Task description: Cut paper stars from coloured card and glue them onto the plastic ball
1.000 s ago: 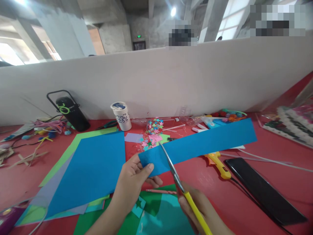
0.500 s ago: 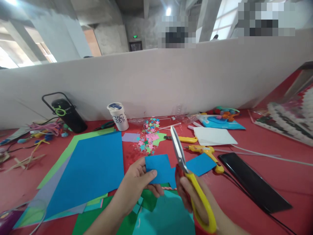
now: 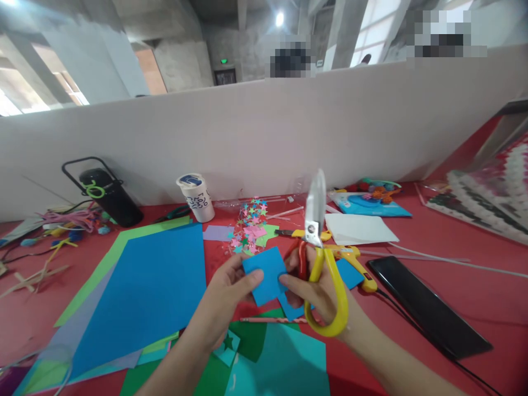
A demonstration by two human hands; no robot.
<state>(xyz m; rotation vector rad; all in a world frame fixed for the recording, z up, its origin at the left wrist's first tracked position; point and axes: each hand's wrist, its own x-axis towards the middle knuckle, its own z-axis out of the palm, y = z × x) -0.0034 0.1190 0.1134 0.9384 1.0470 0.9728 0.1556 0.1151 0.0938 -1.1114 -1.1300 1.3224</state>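
Square [image 3: 264,276]: blue, held up over the red table [image 3: 495,308], between the left hand [image 3: 229,286] and the right hand [image 3: 324,291]. Sides look about equal, so no clear long axis; it sits askew, top edge climbing to the right, one corner pointing down toward the wearer.
Left hand: nearly closed, pinching the square's left edge, thumb on top and fingers behind.
Right hand: fingers curled round the handles of the scissors [image 3: 314,234]; thumb tip against the square's right edge.
Scissors: just right of the square, long axis near upright in view, blade tips up and away from the wearer, yellow loop downward, red handle nearer the square. The blades look together, though blurred.
Blue pieces: one [image 3: 295,309] just below right of the square, another [image 3: 350,273] farther right; whether they join behind the hand, I cannot tell.
Stick [image 3: 266,319]: pink, below the square, lying crosswise.
Below the square: teal sheet [image 3: 284,357], with a small card [image 3: 225,352] bearing a dark green star.
Left of the square: large blue sheet [image 3: 150,291], on other coloured sheets.
Beyond the square: scattered stars [image 3: 249,223]; cup [image 3: 198,199] farther left.
Right of the square: yellow glue gun [image 3: 363,269], then a black slab [image 3: 429,305], slanting.
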